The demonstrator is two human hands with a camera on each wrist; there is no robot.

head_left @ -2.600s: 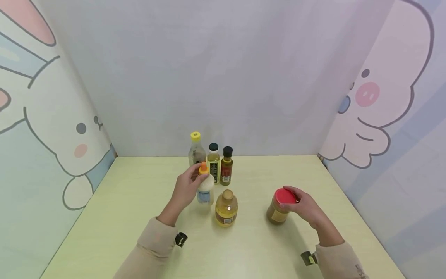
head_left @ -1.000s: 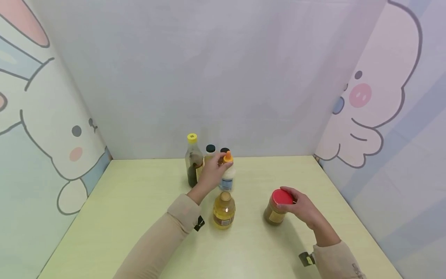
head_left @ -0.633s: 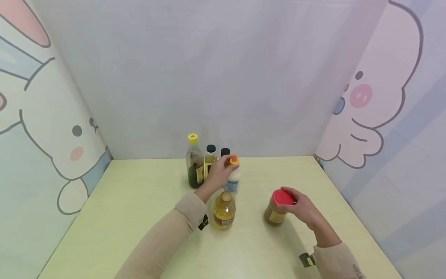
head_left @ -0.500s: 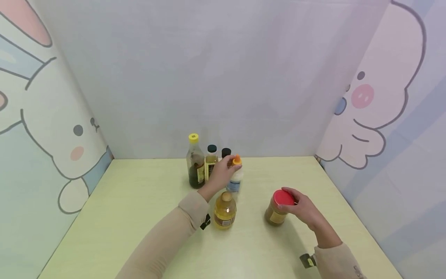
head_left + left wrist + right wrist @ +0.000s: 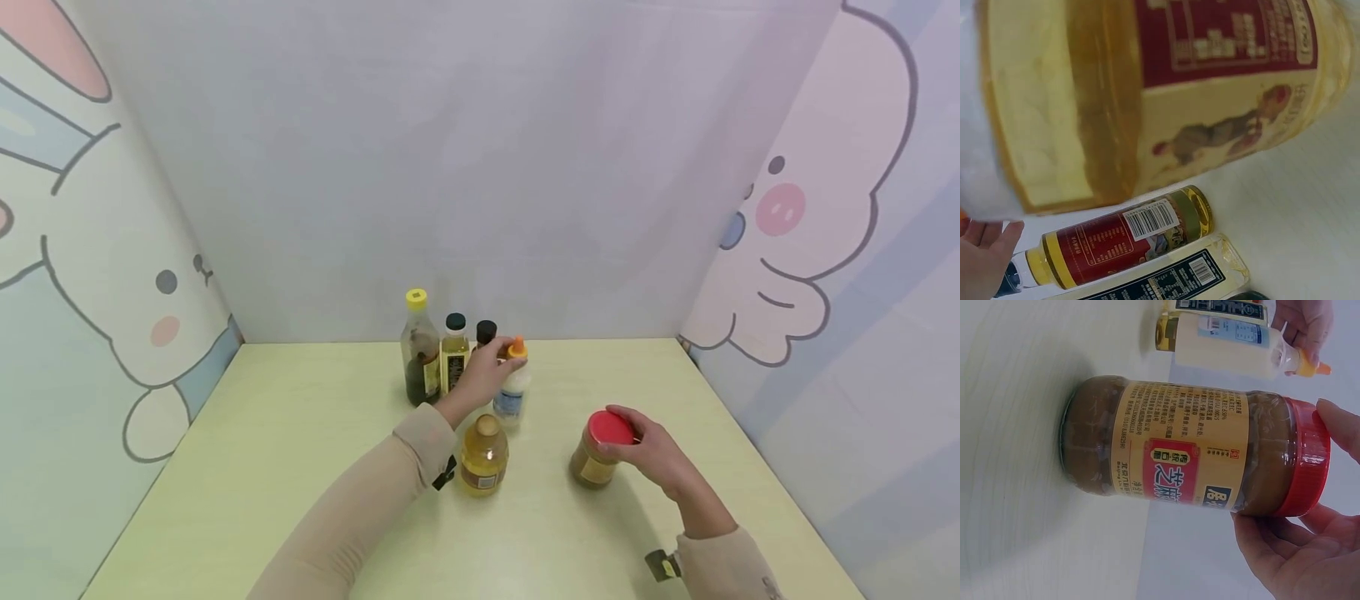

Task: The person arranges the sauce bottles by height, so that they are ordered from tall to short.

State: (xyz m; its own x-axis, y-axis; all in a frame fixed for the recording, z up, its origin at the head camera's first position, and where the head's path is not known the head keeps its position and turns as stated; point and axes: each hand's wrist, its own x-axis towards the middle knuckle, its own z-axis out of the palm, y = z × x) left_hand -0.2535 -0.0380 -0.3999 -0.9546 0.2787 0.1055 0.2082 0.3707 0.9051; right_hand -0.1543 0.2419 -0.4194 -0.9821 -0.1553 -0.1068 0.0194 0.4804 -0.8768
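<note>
1. Orange-capped squeeze bottle (image 5: 511, 402), far centre of the table (image 5: 247, 433), top gripped by left hand (image 5: 485, 372).
2. Sesame paste jar (image 5: 597, 463), right, lid gripped by right hand (image 5: 654, 454).
3. Grey far wall (image 5: 450, 167), cartoon-printed side walls (image 5: 840, 250).

Pale yellow wood-grain tbl (image 5: 300, 417), all upright on it: tall clear yellow-capped btl w/ dark liquid (image 5: 421, 358), clear dark-green-capped btl (image 5: 454, 360), red-label black-capped btl (image 5: 1110, 244), round amber btl (image 5: 484, 458), red-lidded brown jar (image 5: 1179, 450). Can't tell abt white orange-capped btl (image 5: 1229, 347) tbh.
</note>
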